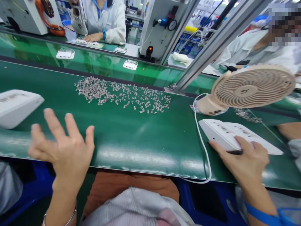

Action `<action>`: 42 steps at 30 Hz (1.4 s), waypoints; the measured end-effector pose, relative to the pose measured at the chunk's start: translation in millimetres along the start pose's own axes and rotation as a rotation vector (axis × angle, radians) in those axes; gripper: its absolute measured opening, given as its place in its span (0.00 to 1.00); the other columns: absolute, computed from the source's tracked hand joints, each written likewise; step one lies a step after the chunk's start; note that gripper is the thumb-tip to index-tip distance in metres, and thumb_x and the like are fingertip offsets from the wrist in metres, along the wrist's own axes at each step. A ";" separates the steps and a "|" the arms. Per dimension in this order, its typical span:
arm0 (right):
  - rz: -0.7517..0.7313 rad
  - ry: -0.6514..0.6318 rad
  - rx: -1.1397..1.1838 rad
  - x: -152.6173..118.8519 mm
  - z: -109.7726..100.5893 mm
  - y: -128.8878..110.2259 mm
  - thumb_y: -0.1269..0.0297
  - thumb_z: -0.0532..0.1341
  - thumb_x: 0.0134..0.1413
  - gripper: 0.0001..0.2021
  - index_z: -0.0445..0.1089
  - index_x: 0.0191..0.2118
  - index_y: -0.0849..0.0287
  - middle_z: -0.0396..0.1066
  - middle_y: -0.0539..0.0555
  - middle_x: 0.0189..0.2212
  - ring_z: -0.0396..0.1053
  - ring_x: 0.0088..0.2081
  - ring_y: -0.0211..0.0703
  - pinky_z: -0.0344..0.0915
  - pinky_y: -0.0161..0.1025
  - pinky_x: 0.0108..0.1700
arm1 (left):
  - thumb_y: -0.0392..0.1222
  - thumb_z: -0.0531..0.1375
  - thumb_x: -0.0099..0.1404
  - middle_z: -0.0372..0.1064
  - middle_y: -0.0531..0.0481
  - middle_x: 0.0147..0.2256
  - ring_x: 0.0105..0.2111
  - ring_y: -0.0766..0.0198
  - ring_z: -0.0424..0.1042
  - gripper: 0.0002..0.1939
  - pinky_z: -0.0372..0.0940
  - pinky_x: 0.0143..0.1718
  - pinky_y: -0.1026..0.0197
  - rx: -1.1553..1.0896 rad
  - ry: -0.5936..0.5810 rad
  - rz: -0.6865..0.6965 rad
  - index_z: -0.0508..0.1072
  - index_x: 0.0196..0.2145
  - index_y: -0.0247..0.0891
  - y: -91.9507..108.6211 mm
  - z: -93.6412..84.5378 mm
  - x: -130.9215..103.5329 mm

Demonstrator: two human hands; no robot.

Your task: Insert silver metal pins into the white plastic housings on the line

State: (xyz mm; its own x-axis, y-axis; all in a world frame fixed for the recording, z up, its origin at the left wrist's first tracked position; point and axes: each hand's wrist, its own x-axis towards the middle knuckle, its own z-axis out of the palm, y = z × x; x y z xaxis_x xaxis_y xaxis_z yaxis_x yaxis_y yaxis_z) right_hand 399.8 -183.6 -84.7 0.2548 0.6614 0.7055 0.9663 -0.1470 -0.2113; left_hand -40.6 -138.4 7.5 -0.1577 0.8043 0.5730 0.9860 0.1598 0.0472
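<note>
Right hand [249, 163] on white casing [220, 132] (beige fan [252, 89] behind).

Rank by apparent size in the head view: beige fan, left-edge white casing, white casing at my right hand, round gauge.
1. Beige fan
2. Left-edge white casing and right-hand white casing: too close to rank; one's cropped, the other partly covered.
3. Round gauge

Left hand [67, 147] splayed, right hand [249, 161] curled
</note>
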 end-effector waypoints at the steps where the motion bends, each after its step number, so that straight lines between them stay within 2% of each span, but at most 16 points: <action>1: -0.002 0.032 0.025 -0.3 -2.2 -3.6 0.58 0.68 0.43 0.26 0.66 0.50 0.39 0.65 0.59 0.32 0.65 0.45 0.66 0.62 0.52 0.35 | 0.51 0.53 0.63 0.40 0.31 0.64 0.57 0.23 0.45 0.32 0.48 0.46 0.25 -0.014 0.004 0.070 0.56 0.60 0.32 4.3 2.2 -6.1; 3: 0.070 0.080 0.062 3.1 -9.1 -14.3 0.58 0.69 0.41 0.23 0.68 0.47 0.39 0.66 0.57 0.32 0.65 0.44 0.63 0.63 0.51 0.34 | 0.51 0.55 0.62 0.42 0.31 0.63 0.58 0.25 0.44 0.32 0.50 0.46 0.27 -0.031 0.017 0.211 0.56 0.61 0.34 16.5 7.0 -19.8; 6: 0.117 0.038 0.169 9.6 -25.0 -45.9 0.59 0.67 0.44 0.23 0.67 0.48 0.41 0.66 0.56 0.39 0.63 0.48 0.62 0.63 0.54 0.44 | 0.51 0.56 0.61 0.48 0.30 0.61 0.57 0.29 0.49 0.33 0.54 0.47 0.36 -0.067 0.060 0.423 0.57 0.60 0.33 38.6 9.6 -38.1; 8: -0.025 -0.099 0.324 9.8 -34.7 -79.1 0.61 0.66 0.46 0.24 0.63 0.52 0.42 0.64 0.58 0.46 0.62 0.51 0.61 0.61 0.55 0.49 | 0.55 0.56 0.60 0.51 0.32 0.60 0.56 0.33 0.54 0.35 0.56 0.47 0.41 -0.153 0.030 0.554 0.57 0.60 0.35 51.8 7.3 -46.4; 10: -0.264 -0.250 0.501 8.0 -38.4 -115.1 0.60 0.67 0.42 0.28 0.62 0.53 0.49 0.60 0.61 0.51 0.62 0.51 0.61 0.64 0.55 0.47 | 0.58 0.57 0.59 0.51 0.35 0.61 0.56 0.34 0.55 0.35 0.57 0.48 0.43 -0.253 -0.034 0.622 0.59 0.59 0.40 60.6 3.9 -51.0; 12: -0.418 -0.394 0.655 9.1 -33.1 -144.3 0.57 0.69 0.41 0.32 0.61 0.54 0.53 0.56 0.64 0.55 0.60 0.54 0.60 0.65 0.54 0.48 | 0.57 0.58 0.58 0.52 0.40 0.61 0.57 0.35 0.54 0.26 0.55 0.50 0.43 -0.287 -0.065 0.627 0.68 0.51 0.43 63.5 1.4 -52.9; 14: -0.398 -0.515 0.778 17.3 -17.4 -160.5 0.52 0.69 0.39 0.34 0.62 0.54 0.55 0.55 0.64 0.57 0.59 0.56 0.57 0.65 0.52 0.50 | 0.53 0.59 0.59 0.54 0.43 0.60 0.58 0.35 0.53 0.16 0.53 0.51 0.42 -0.230 -0.028 0.578 0.74 0.38 0.40 61.6 -0.2 -53.8; 17: -0.056 -0.531 0.823 42.0 22.3 -163.2 0.48 0.65 0.43 0.26 0.68 0.47 0.57 0.65 0.61 0.49 0.67 0.48 0.49 0.68 0.46 0.44 | 0.52 0.58 0.60 0.57 0.42 0.59 0.57 0.32 0.52 0.16 0.49 0.52 0.38 -0.102 0.057 0.432 0.72 0.27 0.35 57.9 -2.2 -57.3; 20: 0.175 -0.437 0.696 68.3 66.5 -156.7 0.51 0.62 0.45 0.18 0.71 0.36 0.62 0.70 0.57 0.31 0.68 0.31 0.42 0.68 0.42 0.34 | 0.57 0.56 0.59 0.58 0.38 0.58 0.57 0.31 0.52 0.21 0.48 0.52 0.37 -0.134 0.037 0.423 0.74 0.34 0.34 62.2 -4.0 -64.6; 23: 0.130 -0.420 0.617 83.7 93.4 -153.8 0.58 0.62 0.41 0.11 0.71 0.28 0.61 0.66 0.51 0.21 0.63 0.24 0.39 0.65 0.41 0.31 | 0.58 0.56 0.59 0.58 0.40 0.58 0.56 0.37 0.56 0.27 0.47 0.52 0.41 -0.175 -0.056 0.497 0.71 0.49 0.36 73.4 -5.4 -72.8; 25: 0.088 -0.422 0.610 86.5 97.2 -154.4 0.61 0.60 0.40 0.06 0.69 0.23 0.58 0.63 0.49 0.18 0.61 0.22 0.38 0.63 0.40 0.31 | 0.56 0.56 0.60 0.56 0.42 0.59 0.56 0.41 0.57 0.28 0.47 0.53 0.45 -0.158 -0.097 0.528 0.67 0.53 0.38 79.9 -6.5 -76.6; 28: 0.062 -0.426 0.617 81.9 86.9 -156.7 0.64 0.57 0.42 0.05 0.65 0.21 0.57 0.63 0.49 0.18 0.61 0.22 0.37 0.62 0.38 0.29 | 0.53 0.55 0.62 0.54 0.43 0.60 0.57 0.42 0.56 0.28 0.46 0.53 0.46 -0.149 -0.119 0.562 0.65 0.56 0.36 82.0 -9.2 -77.6; 33: -0.008 -0.430 0.743 65.8 51.7 -166.9 0.66 0.55 0.46 0.08 0.69 0.33 0.58 0.63 0.48 0.22 0.60 0.22 0.35 0.61 0.35 0.27 | 0.54 0.59 0.56 0.54 0.40 0.60 0.57 0.37 0.55 0.31 0.46 0.54 0.44 -0.227 -0.141 0.624 0.68 0.53 0.34 70.0 -15.8 -70.2; 36: -0.056 -0.474 0.841 57.1 29.2 -181.3 0.66 0.56 0.50 0.06 0.69 0.31 0.58 0.65 0.49 0.24 0.62 0.26 0.36 0.62 0.36 0.29 | 0.54 0.63 0.52 0.56 0.40 0.59 0.55 0.36 0.58 0.29 0.48 0.52 0.44 -0.174 -0.153 0.568 0.71 0.49 0.36 70.4 -17.6 -68.5; 39: -0.039 -0.540 0.927 49.6 10.3 -199.1 0.67 0.56 0.52 0.04 0.67 0.29 0.57 0.68 0.50 0.26 0.65 0.28 0.37 0.64 0.36 0.32 | 0.56 0.60 0.56 0.59 0.40 0.57 0.53 0.41 0.62 0.30 0.52 0.49 0.49 -0.038 -0.121 0.491 0.69 0.52 0.36 81.3 -17.4 -73.2; 42: -0.123 -0.567 0.976 42.5 -1.2 -213.9 0.69 0.56 0.53 0.05 0.67 0.28 0.57 0.67 0.50 0.26 0.65 0.29 0.36 0.64 0.35 0.32 | 0.58 0.59 0.58 0.61 0.38 0.56 0.51 0.42 0.64 0.32 0.54 0.44 0.51 0.040 -0.077 0.443 0.67 0.54 0.33 93.6 -17.6 -79.9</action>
State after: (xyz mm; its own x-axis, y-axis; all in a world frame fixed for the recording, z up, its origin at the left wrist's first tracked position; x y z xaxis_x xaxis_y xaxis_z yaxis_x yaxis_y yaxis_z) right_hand 203.9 -125.0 -8.7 -0.1330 0.9058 0.4023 0.4791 0.4141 -0.7740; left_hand 65.2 -197.8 -19.5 0.2744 0.8402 0.4678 0.9566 -0.1890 -0.2217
